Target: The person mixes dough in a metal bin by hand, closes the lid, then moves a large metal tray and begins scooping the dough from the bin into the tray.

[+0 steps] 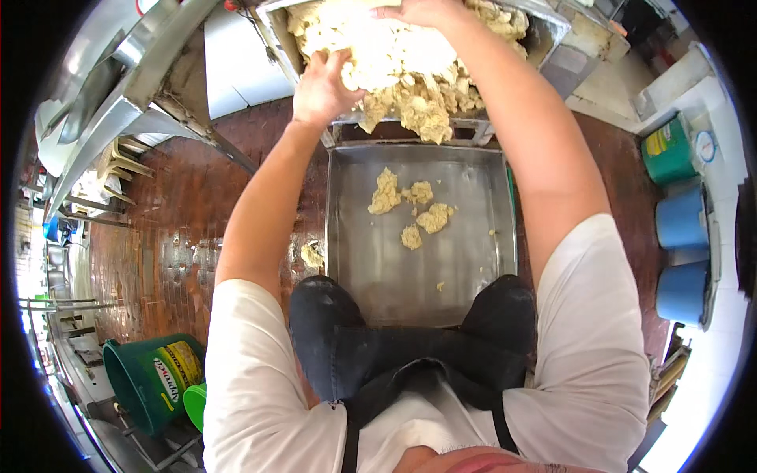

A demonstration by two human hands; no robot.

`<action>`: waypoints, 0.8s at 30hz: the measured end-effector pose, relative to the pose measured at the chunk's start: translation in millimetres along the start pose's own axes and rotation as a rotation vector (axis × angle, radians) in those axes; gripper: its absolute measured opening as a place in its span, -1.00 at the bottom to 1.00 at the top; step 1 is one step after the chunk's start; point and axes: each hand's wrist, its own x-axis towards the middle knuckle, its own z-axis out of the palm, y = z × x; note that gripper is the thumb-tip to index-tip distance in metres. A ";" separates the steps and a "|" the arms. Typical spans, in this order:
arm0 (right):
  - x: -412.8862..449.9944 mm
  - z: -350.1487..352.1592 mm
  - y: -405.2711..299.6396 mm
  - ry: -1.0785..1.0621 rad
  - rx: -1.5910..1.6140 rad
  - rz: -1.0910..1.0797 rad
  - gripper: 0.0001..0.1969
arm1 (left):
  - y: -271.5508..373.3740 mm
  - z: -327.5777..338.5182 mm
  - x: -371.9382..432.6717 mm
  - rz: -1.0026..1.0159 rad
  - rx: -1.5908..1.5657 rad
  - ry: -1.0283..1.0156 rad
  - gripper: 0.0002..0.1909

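A large mass of pale, rough dough [423,109] fills a metal-edged trough [282,44] at the top of the view, and part of it hangs over the near edge. My left hand [328,88] is at the dough's left side, fingers curled and thumb spread against it. Farther up, my right hand [423,12] reaches over the dough, its far part cut off by the frame and its grip unclear. Below the trough, a rectangular metal tray [384,278] lies between my legs. Several dough lumps [436,217] and small crumbs rest in it.
A dough scrap [312,254] lies on the brown tiled floor [177,219] left of the tray. A metal table [118,112] stands at upper left, a green bucket [133,384] at lower left. Blue buckets [682,222] and a green container [668,151] line the right wall.
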 end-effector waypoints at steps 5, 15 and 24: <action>-37.2 15.0 -0.2 0.447 -0.058 -0.205 -0.08 | -3.9 0.3 -18.4 0.057 0.001 -0.043 -0.32; -146.4 117.0 20.6 0.721 -0.053 -0.368 -0.21 | 37.1 7.6 -109.2 0.149 0.036 -0.169 -0.61; -305.0 277.4 48.1 0.461 -0.117 -0.288 -0.39 | 83.3 88.8 -291.1 0.007 -0.274 -0.956 -0.71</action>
